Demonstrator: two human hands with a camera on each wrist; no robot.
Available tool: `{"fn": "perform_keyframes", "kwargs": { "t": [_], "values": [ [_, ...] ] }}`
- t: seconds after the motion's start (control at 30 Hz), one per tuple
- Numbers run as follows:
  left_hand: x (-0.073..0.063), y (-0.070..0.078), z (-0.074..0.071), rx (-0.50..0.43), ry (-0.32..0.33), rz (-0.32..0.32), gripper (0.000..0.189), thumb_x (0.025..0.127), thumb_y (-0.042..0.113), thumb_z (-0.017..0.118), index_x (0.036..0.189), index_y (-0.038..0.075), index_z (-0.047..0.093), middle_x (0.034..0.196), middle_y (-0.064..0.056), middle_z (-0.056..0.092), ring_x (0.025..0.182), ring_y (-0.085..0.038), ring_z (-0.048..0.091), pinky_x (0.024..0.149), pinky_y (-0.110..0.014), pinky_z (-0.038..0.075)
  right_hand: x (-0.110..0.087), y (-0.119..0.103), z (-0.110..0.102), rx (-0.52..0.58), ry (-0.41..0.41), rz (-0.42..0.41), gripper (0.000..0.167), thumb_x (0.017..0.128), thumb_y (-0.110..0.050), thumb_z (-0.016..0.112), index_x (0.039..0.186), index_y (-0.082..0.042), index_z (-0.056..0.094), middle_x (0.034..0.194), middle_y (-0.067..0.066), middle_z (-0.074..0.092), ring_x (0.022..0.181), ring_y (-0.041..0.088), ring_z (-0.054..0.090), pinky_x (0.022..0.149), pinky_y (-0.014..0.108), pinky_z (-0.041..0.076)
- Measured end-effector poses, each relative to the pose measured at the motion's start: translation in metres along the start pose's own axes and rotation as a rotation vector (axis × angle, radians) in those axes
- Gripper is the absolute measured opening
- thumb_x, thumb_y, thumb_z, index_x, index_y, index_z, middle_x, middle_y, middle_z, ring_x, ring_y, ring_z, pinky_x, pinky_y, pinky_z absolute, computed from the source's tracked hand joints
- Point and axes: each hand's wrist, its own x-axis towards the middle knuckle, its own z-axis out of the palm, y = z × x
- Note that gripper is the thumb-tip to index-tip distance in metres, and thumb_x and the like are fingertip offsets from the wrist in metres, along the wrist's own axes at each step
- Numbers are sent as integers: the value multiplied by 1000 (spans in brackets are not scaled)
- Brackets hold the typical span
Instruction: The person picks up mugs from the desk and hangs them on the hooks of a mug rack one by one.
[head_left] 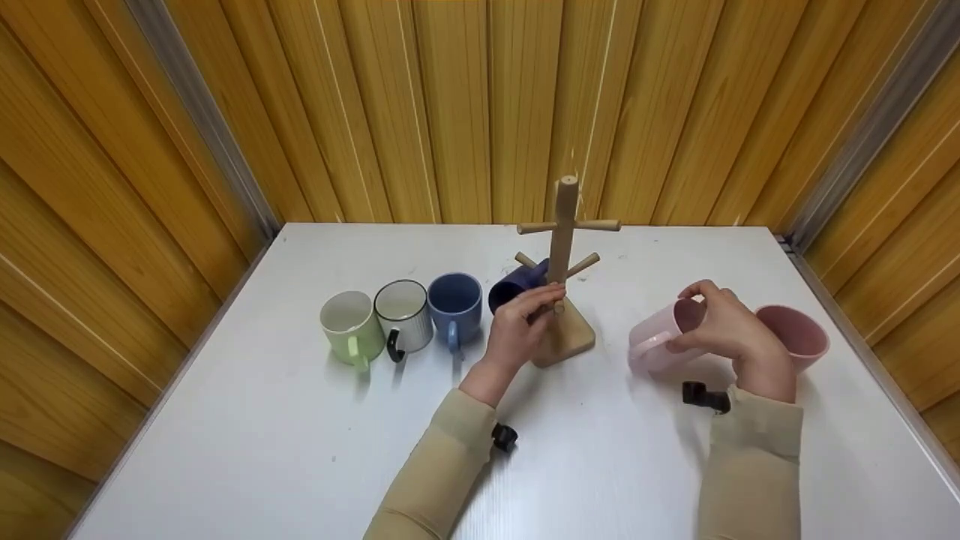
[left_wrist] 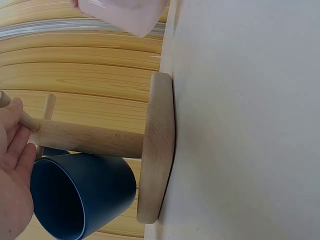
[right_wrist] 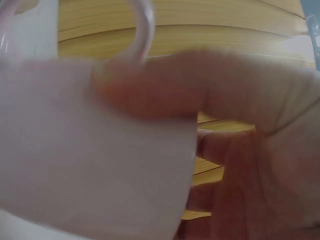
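A wooden mug tree (head_left: 564, 247) stands on its square base, pegs sticking out from the post. My left hand (head_left: 517, 330) holds it low on the post, fingers against the post and a front peg. A dark blue mug (left_wrist: 82, 195) hangs tilted on a lower peg beside that hand, mouth outward. To the right, my right hand (head_left: 724, 326) grips a light pink mug (head_left: 656, 341) by its wall near the rim. The mug leans, its handle toward the left front; in the right wrist view the thumb presses the wall near the handle (right_wrist: 145, 30).
A darker pink mug (head_left: 799, 337) stands behind the right wrist. Left of the mug tree, a green mug (head_left: 352, 330), a white mug with black rim and handle (head_left: 405, 319) and a blue mug (head_left: 455, 307) stand in a row on the white table (head_left: 262, 435). Wood-look panels (head_left: 450, 112) enclose the table.
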Motion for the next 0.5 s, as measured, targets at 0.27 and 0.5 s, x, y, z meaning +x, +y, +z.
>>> {"fn": "perform_keyframes", "kwargs": {
  "t": [0.27,0.5],
  "values": [
    [7,14,-12,77,-106,-106,27,95,3,72,121,4,75,126,-8,75,122,-20,69,105,-27,54,-13,-20,0,110,-91,-64,65,86,-39,80,131,-8,44,125,18,55,105,27,57,81,31,49],
    [22,48,-42,196,-386,-532,24,90,13,80,113,4,76,108,-8,77,100,-18,72,89,-31,60,-15,-32,4,197,-160,-110,55,98,-40,65,131,-3,41,123,19,53,97,23,59,72,30,55]
  ]
}}
